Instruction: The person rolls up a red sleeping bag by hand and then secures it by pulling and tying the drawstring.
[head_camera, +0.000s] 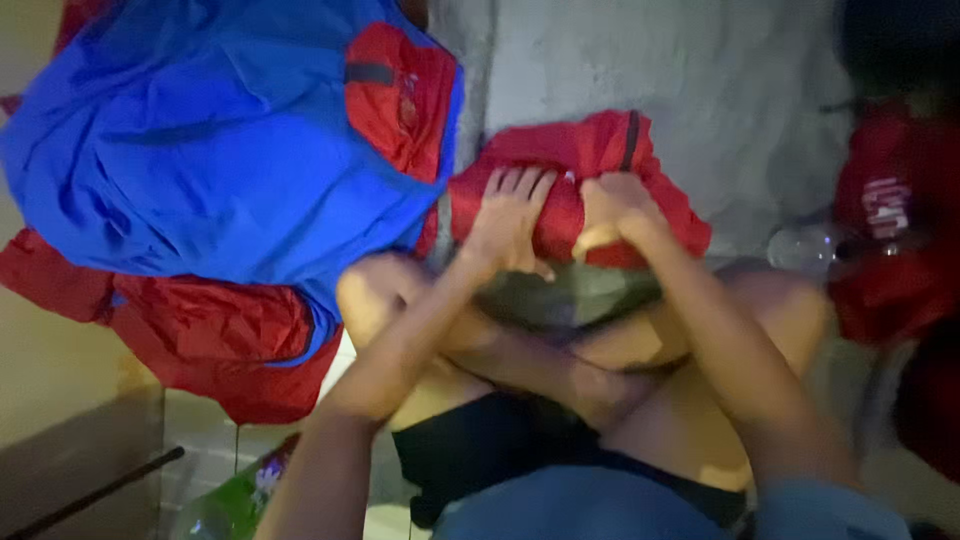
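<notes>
While I sit cross-legged on the floor, both my hands rest on a folded red garment just above the middle of the frame, lying against my knees. My left hand lies flat on its left part, fingers spread and stretched out, palm pressing down with nothing gripped. My right hand is curled into a loose fist on the garment's right part, knuckles up; I cannot tell whether cloth is pinched inside it. A dark strip runs along the garment's upper right edge. Just below my hands, between them and my crossed legs, lies a grey-green piece of fabric.

At the upper left of the frame a big heap of blue and red jackets sprawls, its red lining spilling toward the lower left. At the right edge sits another red garment, with a clear plastic bottle just beside it. At the bottom left I see a green packet and a thin dark rod.
</notes>
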